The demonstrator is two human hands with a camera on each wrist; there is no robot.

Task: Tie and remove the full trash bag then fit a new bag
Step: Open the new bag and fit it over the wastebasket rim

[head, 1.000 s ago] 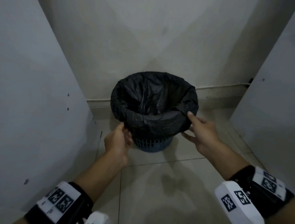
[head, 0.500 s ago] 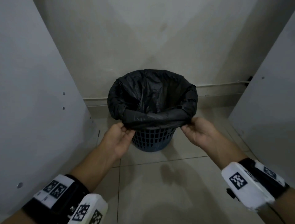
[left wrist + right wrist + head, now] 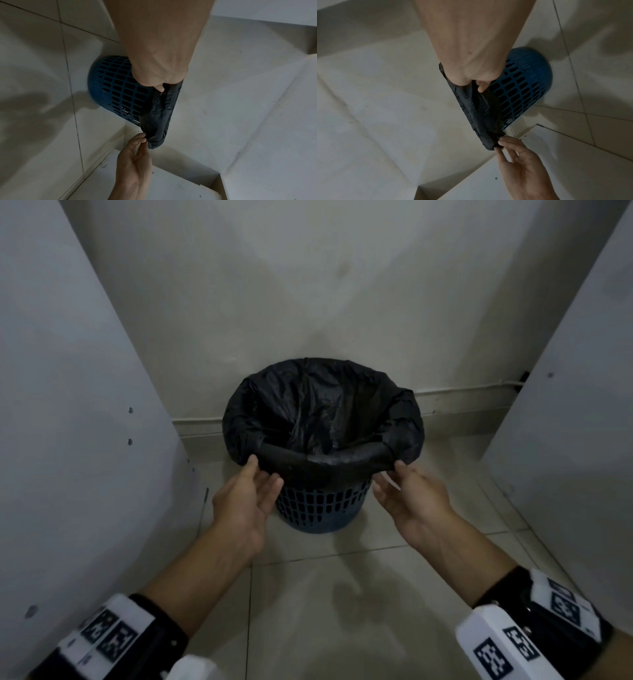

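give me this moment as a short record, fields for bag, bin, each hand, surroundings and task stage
bag: black trash bag lining the bin, mouth open, near edge rolled up off the rim
bin: blue slotted bin, upright on the tiled floor
left hand: left hand pinches the bag's rolled edge at the near left
right hand: right hand pinches the rolled edge at the near right
surroundings: wall behind, white panels either side
task stage: bag not yet tied or lifted out; contents not visible

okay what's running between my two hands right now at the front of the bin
In the head view, the rolled-up front edge of the black trash bag spans between your left hand and right hand, above the blue basket.
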